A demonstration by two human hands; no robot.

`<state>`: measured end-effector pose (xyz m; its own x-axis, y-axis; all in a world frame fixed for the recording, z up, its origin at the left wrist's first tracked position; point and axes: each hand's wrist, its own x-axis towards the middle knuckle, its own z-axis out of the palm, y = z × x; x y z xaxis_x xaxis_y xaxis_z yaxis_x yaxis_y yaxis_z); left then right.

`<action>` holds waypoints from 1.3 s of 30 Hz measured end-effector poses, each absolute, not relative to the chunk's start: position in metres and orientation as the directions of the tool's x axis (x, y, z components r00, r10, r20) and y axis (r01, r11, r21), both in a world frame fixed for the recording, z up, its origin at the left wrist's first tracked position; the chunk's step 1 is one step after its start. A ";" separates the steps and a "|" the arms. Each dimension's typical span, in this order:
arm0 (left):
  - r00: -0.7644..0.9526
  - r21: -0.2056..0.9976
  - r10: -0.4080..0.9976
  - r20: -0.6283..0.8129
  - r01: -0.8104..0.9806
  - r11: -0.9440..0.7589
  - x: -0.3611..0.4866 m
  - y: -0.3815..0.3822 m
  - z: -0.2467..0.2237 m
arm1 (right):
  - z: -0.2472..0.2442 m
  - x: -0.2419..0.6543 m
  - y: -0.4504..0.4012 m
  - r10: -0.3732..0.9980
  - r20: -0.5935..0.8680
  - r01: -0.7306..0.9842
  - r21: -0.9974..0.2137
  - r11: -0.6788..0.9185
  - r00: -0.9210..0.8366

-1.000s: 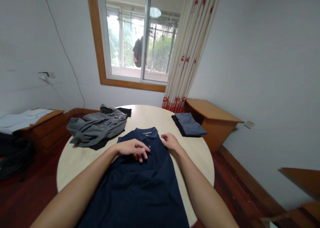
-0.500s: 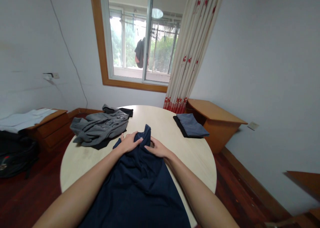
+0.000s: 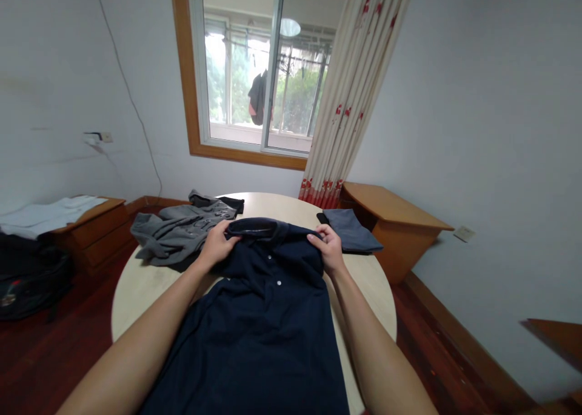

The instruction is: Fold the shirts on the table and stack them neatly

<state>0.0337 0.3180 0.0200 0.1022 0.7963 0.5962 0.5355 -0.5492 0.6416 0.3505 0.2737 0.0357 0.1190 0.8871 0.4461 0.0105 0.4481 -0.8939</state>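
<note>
Navy shirt, soft, rumpled, round-collared; both hands' grip pinching shoulder cloth.

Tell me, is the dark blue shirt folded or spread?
Spread: the shirt lies long down the table, left hand and right hand holding its top.

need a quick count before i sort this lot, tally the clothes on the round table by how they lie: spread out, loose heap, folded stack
Spread out, collar in left hand and right hand: 1, navy shirt
Loose heap: 1, grey over black
Folded stack: 1, blue-grey over black
Total: 3 lots; black pieces in the heap can't be counted
</note>
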 end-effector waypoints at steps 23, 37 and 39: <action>0.051 0.339 0.999 -0.003 0.940 -0.047 0.047 0.319 -0.002 | 0.014 0.410 0.288 0.984 0.006 0.789 -0.598 -0.141 0.181; -0.086 0.437 0.700 0.709 0.833 -0.339 0.039 0.301 0.024 | 0.039 0.396 0.270 0.660 0.542 0.759 -0.648 -0.065 0.519; -0.068 0.410 0.682 0.728 0.840 -0.354 0.040 0.301 0.024 | 0.036 0.394 0.274 0.684 0.483 0.663 -0.749 -0.001 0.547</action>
<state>0.0403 0.3009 0.0237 -0.0680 0.6824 0.7278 0.8405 -0.3539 0.4103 0.3945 0.2743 0.0358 0.5467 0.6839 0.4831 0.6628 -0.0010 -0.7488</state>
